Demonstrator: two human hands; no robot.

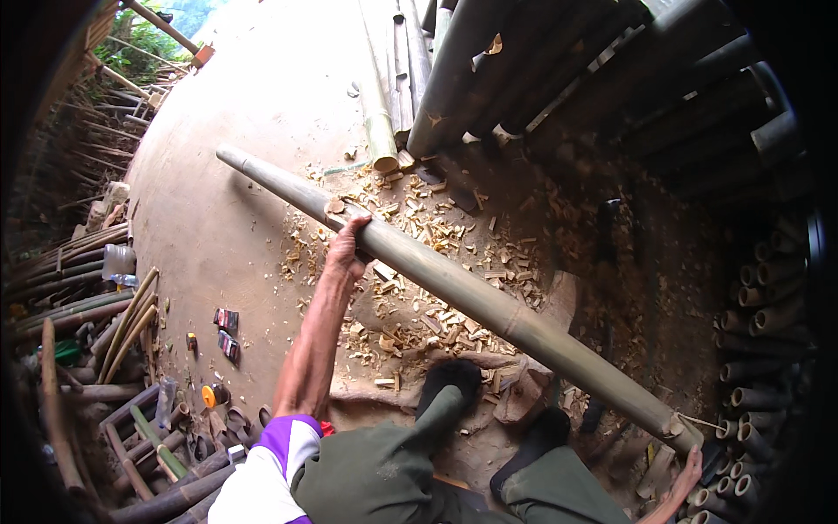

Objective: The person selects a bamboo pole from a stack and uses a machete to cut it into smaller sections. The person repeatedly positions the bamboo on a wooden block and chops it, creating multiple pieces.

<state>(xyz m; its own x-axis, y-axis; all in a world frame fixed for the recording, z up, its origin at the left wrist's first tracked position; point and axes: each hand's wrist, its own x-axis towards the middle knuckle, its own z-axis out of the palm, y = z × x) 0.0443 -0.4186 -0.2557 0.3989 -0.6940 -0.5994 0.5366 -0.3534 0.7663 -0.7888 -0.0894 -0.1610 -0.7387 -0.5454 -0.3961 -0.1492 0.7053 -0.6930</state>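
A long, thick bamboo pole [454, 288] slants across the view, from the far left down to the near right, raised off the ground. My left hand [349, 244] is closed around it left of its middle, just below a short cut stub [336, 207] that sticks up from the wall. At the pole's near right end, my right hand [686, 479] grips the rim; only part of its fingers shows. A thin cord [701, 422] is tied on near that end and runs off to the right. My legs in green trousers [375, 472] are below the pole.
Bamboo chips [449, 319] litter the dirt floor under the pole. Large bamboo poles [471, 70] lean at the back right, and cut bamboo tubes [755, 393] are stacked at the right. Small dark boxes [227, 332], an orange round object [209, 396] and bamboo pieces [131, 336] lie at the left.
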